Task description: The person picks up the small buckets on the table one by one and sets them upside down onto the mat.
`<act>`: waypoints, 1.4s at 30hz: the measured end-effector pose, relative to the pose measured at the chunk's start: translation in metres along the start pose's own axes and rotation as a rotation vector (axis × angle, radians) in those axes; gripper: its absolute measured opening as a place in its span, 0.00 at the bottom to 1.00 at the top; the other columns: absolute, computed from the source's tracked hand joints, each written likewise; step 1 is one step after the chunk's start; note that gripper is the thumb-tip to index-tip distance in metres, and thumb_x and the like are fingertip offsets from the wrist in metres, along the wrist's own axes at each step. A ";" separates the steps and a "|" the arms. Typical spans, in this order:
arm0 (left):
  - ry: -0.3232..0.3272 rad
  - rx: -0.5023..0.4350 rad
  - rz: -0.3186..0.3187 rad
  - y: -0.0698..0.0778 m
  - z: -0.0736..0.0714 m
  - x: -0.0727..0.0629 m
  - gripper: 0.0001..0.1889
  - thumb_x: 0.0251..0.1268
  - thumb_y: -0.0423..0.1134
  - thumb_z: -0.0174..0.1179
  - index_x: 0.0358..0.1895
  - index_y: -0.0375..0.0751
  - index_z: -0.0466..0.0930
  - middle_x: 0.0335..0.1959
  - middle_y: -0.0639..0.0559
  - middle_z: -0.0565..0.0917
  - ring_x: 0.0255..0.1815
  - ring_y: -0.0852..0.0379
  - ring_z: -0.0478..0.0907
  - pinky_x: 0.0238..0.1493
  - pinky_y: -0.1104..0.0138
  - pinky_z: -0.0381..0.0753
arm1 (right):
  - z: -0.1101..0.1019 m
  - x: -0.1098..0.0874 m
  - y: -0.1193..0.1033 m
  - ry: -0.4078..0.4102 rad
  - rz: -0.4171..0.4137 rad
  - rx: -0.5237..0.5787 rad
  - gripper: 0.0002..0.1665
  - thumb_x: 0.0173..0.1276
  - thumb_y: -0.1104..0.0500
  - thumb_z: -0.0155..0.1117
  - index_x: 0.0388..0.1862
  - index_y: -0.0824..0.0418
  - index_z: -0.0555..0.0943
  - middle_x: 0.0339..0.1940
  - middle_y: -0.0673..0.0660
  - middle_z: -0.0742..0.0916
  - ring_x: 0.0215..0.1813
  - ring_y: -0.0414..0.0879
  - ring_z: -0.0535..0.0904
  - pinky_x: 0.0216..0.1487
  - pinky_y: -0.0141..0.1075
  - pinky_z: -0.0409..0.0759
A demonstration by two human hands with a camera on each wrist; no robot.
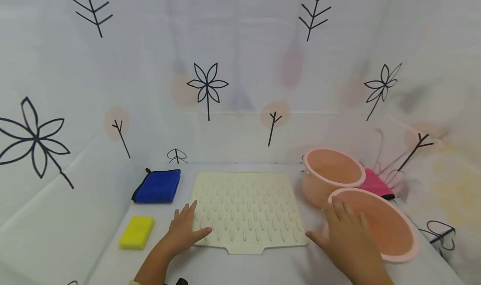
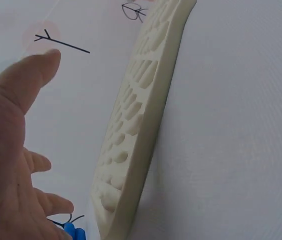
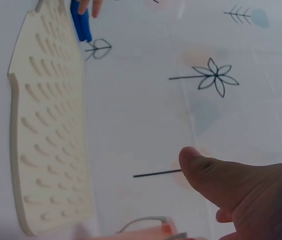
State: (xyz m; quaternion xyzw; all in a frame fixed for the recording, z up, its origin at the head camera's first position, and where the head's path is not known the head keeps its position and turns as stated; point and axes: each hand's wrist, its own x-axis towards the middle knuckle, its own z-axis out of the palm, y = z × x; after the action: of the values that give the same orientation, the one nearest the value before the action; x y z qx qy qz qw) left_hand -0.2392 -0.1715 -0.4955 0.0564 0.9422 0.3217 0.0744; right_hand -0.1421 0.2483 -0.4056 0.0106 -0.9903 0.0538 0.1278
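A cream washboard (image 1: 248, 212) with rows of raised ridges lies flat on the white table, its short tab toward me. Fingers spread, my left hand (image 1: 183, 230) hovers at its left edge, the thumb reaching over the near left corner. In the left wrist view, a gap shows between this hand (image 2: 6, 160) and the board's side (image 2: 145, 135). My right hand (image 1: 349, 241) is held with extended fingers beside the near right corner, overlapping the front peach bucket (image 1: 392, 230) in the head view. Its thumb (image 3: 205, 167) stands out straight in the right wrist view. Both palms hold nothing.
A second peach bucket (image 1: 332, 166) stands behind the front one, with a pink cloth pouch (image 1: 375, 185) at its right. On the left lie a blue zipped-looking pouch (image 1: 158, 187) and a yellow sponge (image 1: 137, 233). Patterned white fabric (image 1: 240, 130) surrounds the table.
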 end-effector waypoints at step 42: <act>-0.070 0.106 -0.032 -0.045 0.016 0.009 0.70 0.36 0.64 0.85 0.84 0.41 0.55 0.85 0.31 0.51 0.84 0.26 0.44 0.76 0.28 0.49 | 0.006 -0.021 0.058 -0.345 0.127 0.005 0.27 0.64 0.32 0.72 0.30 0.53 0.80 0.14 0.47 0.75 0.21 0.43 0.70 0.26 0.34 0.73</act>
State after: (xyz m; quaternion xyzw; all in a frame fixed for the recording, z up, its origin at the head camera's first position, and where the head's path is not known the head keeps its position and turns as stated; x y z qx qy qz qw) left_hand -0.2474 -0.1956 -0.5365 0.0565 0.9555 0.2681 0.1093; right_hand -0.1254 0.3055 -0.4225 -0.0423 -0.9961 0.0614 -0.0475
